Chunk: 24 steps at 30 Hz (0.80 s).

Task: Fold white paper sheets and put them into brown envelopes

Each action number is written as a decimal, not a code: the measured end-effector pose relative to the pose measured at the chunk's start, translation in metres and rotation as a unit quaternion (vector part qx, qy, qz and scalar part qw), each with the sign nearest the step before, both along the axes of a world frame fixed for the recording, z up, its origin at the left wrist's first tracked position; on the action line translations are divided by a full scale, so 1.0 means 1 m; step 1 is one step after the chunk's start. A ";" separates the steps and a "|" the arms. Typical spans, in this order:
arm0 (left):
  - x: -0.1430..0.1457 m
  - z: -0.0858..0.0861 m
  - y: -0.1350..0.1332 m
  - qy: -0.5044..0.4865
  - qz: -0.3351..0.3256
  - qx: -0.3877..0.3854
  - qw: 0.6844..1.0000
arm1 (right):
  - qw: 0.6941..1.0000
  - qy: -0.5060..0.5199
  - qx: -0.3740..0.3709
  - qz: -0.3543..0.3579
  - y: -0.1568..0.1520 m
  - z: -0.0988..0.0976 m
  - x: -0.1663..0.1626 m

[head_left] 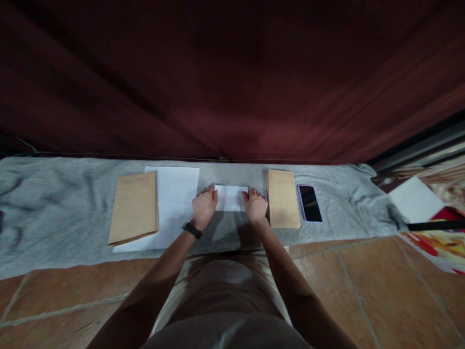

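Observation:
A small white sheet of paper, apparently folded, lies between my two hands on the grey cloth. My left hand, with a dark band on its wrist, grips the paper's left end, thumb on top. At the opposite end my right hand holds the paper in the same way, its fingers curled at the edge. Left of my hands, a stack of brown envelopes rests partly over large white paper sheets. A second brown envelope stack is just right of my right hand.
A phone with a dark screen lies right of the envelopes on the grey cloth. Dark red drapery rises behind the cloth. Tiled floor runs along the front. Colourful printed packaging sits at far right.

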<state>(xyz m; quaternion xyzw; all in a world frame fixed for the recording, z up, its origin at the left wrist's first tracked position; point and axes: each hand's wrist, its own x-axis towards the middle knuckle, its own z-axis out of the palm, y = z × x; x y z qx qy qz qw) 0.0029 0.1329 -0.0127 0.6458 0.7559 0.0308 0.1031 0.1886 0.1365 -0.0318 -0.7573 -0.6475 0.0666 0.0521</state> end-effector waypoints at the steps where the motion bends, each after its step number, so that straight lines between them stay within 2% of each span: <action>1: 0.000 0.001 0.001 0.003 0.001 -0.005 1.000 | 1.000 0.002 0.007 -0.003 0.001 -0.001 0.000; 4: 0.002 0.001 0.001 0.014 0.002 -0.016 1.000 | 0.999 0.017 0.049 0.002 0.000 -0.004 0.002; 6: 0.003 0.002 0.001 0.020 0.000 -0.018 1.000 | 0.995 0.030 0.092 0.030 -0.003 -0.005 0.002; 10: 0.005 0.001 -0.001 0.022 0.001 -0.011 1.000 | 0.973 0.084 0.157 0.145 -0.016 -0.012 -0.007; 13: 0.005 0.001 -0.001 0.020 0.005 -0.003 1.000 | 0.956 0.117 0.158 0.218 -0.024 -0.023 -0.020; 18: 0.006 -0.001 -0.001 0.015 0.002 0.004 1.000 | 0.963 0.105 0.129 0.209 -0.032 -0.037 -0.031; 24: 0.004 -0.001 -0.003 -0.006 0.022 0.038 0.999 | 0.967 0.070 0.148 0.193 -0.036 -0.040 -0.032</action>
